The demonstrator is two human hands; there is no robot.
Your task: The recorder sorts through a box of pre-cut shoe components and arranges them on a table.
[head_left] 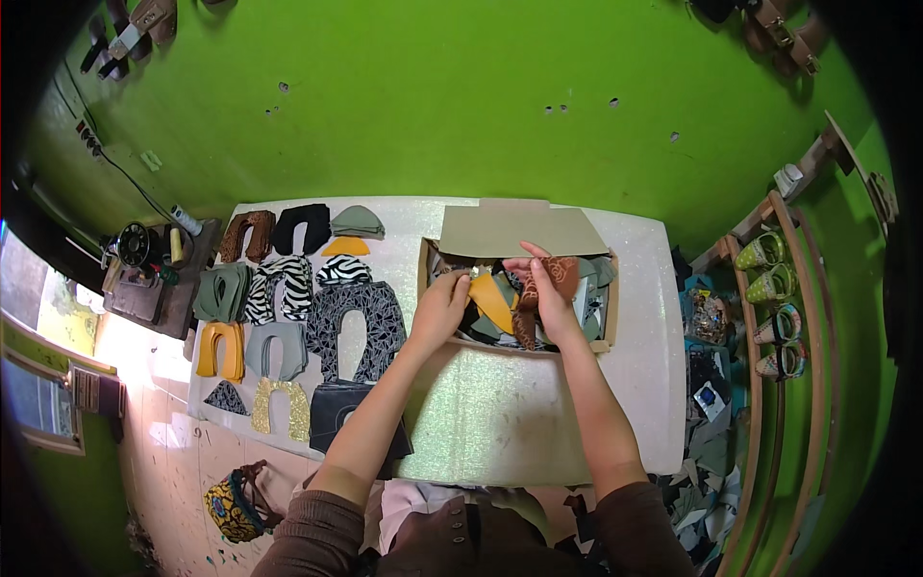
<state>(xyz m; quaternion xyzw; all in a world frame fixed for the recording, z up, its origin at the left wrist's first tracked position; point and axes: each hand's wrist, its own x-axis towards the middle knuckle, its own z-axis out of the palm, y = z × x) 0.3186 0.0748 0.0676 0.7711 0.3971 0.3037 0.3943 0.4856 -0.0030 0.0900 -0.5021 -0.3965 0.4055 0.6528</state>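
Bright green wall backed the pale, glittery table I viewed from my distant station, with sandals on a wooden rack to the right. Along the table's left side I saw arch-shaped pieces laid out in rows, among them a zebra-striped stack and a gold glittery piece. Right of them sat an uncovered cardboard box, full of mixed scraps. Over it, the right hand gripped a brown patterned piece against its thumb. The left hand curled its fingers beside a mustard strip; I could not tell whether they pinched it.
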